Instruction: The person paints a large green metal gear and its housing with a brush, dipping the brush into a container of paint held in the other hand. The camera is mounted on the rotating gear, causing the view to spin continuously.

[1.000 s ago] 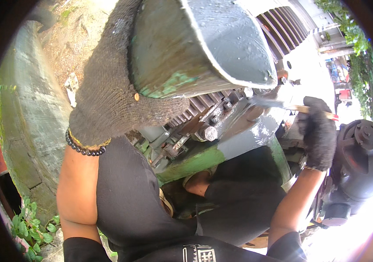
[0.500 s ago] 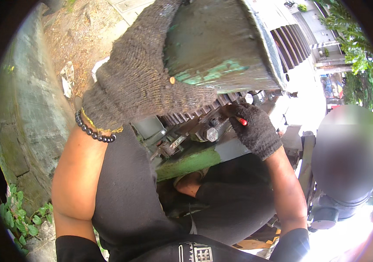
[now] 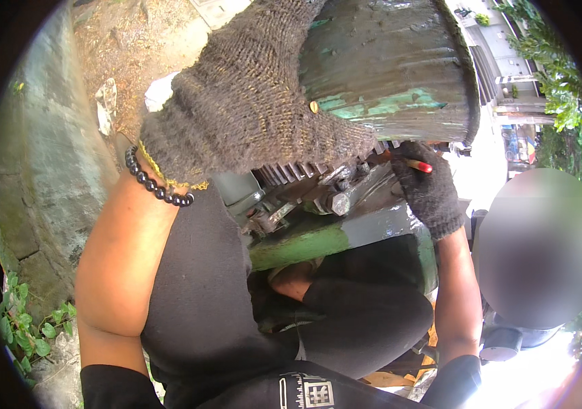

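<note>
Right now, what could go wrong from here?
If the left hand lost its grip, the container could drop onto the ridged metal nearby.
The right hand holds the red-tipped handle just below the container in view, its far end hidden, so it might bump something unseen.
The bead bracelet at the left hand might snag on exposed metal.

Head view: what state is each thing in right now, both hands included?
Left hand: gloved, gripping the container
Container: tipped sideways, rim toward picture right, inside not visible
Right hand: gloved, closed around the red-tipped handle
Red-tipped handle: held, far end hidden
Beam: partly green, partly grey
Bolt head: exposed
Bracelet: worn at the left wrist
</note>
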`<state>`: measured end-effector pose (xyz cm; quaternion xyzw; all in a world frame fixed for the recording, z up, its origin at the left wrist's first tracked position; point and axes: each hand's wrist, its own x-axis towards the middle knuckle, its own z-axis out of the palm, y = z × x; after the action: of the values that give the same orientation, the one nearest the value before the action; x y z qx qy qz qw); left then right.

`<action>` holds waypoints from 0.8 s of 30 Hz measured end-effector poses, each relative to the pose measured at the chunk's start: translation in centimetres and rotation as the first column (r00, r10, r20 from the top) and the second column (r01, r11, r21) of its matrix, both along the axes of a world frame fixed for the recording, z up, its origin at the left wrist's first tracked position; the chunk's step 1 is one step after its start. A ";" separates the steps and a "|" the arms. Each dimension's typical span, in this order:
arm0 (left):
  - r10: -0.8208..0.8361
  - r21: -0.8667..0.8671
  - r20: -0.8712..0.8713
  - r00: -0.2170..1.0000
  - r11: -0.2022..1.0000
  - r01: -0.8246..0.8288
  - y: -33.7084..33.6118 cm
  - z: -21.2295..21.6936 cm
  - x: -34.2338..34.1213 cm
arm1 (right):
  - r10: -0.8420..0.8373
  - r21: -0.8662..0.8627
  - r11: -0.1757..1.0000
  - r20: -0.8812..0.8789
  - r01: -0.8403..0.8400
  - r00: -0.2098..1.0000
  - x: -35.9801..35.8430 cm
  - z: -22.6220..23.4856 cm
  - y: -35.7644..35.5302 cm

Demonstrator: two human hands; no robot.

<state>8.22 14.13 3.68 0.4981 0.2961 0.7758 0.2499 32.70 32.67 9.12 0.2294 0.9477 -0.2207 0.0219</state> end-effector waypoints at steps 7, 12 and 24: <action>0.075 -0.011 -0.108 0.991 0.997 -0.077 -0.6 -0.6 -1.0 | 0.027 -0.019 0.999 0.027 -0.027 0.999 1.2 -0.2 1.8; 0.119 -0.007 -0.193 0.974 0.992 -0.122 -0.6 0.0 -1.1 | 0.107 0.132 0.984 0.107 -0.121 0.989 1.0 -2.3 3.4; 0.239 0.002 -0.388 0.890 0.966 -0.258 -1.6 0.0 -1.0 | 0.018 0.157 0.987 0.075 -0.030 0.997 0.3 -1.8 3.5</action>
<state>7.20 12.48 3.71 0.5923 0.4196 0.6808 0.0980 32.95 36.14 7.34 0.2270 0.9635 -0.1361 0.0409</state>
